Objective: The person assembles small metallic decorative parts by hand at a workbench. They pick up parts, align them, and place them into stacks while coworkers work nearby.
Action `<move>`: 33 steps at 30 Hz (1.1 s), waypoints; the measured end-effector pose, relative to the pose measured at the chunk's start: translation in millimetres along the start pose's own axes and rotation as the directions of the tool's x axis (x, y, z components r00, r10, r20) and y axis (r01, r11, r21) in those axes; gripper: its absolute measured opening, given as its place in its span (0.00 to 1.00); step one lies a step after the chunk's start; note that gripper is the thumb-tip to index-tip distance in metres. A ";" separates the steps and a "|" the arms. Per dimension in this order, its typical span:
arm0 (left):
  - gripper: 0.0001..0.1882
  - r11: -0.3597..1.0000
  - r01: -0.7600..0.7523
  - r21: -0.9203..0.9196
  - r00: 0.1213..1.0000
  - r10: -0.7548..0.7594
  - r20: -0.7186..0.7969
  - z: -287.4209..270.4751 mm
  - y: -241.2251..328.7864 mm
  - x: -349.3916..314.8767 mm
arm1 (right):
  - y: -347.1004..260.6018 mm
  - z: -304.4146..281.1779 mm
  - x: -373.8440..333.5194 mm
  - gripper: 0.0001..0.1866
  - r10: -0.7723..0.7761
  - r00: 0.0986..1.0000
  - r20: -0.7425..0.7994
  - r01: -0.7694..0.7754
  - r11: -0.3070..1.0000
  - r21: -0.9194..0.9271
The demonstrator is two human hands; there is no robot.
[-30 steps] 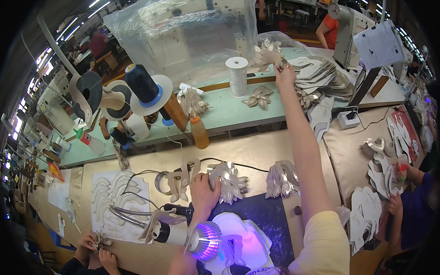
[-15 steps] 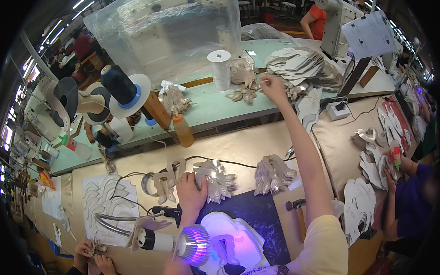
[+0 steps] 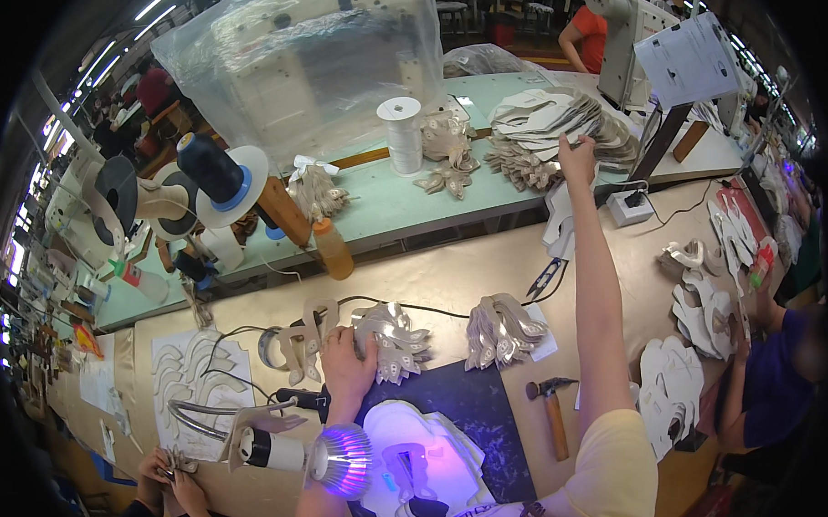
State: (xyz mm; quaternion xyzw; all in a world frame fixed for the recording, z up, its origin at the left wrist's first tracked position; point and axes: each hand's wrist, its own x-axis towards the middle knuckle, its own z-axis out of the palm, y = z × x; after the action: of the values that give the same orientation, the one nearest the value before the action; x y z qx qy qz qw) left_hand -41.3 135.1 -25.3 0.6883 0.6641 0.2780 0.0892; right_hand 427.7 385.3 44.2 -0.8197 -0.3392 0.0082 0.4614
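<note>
Here, right hand (image 3: 577,158) at stack (image 3: 535,117) edge, left hand (image 3: 347,367) by bundle (image 3: 397,337), tabletop (image 3: 448,337) gap rightward

Lying against the thumb side of the left hand (image 3: 348,365), a bundle of glossy beige cut pieces (image 3: 398,336), fanned out, pointed tips spread rightward and nearer the body. Just beyond the right hand (image 3: 577,162), partly overlapped by its fingertips, a slumped stack of white-topped flat pieces (image 3: 539,117), edges uneven; contact unclear.

Bundles (image 3: 397,339) at far edge of mat (image 3: 494,411), hammer (image 3: 555,422) to right
</note>
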 end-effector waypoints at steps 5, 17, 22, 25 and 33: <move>0.20 1.000 -0.003 0.009 1.000 0.003 -0.019 -0.2 1.5 -0.1 | -14.7 2.6 1.9 0.42 0.047 0.997 0.060 -0.048 0.999 0.021; 0.19 1.000 -0.006 0.019 1.000 0.006 -0.028 -1.3 5.9 0.0 | -7.3 26.2 85.7 0.17 -0.056 0.842 0.537 -0.181 0.908 0.378; 0.19 0.999 -0.027 0.044 0.999 0.029 -0.045 -1.6 6.0 0.1 | -25.2 35.8 81.6 0.29 -0.258 0.774 0.578 -0.394 0.519 0.759; 0.19 0.999 -0.017 0.037 0.999 0.019 -0.035 -2.3 6.3 0.4 | -15.6 33.5 64.4 0.35 -0.499 0.738 0.455 0.067 0.724 0.686; 0.19 0.999 -0.023 0.040 0.999 0.024 -0.040 0.1 2.4 -0.2 | 46.9 5.8 30.8 0.34 -0.257 0.908 0.330 0.260 0.965 0.036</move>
State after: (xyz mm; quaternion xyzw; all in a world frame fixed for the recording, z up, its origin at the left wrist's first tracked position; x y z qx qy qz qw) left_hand -39.1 134.7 -24.3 0.6918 0.6630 0.2799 0.0588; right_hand 475.2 390.9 14.3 -0.7565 -0.5175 0.0837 0.3912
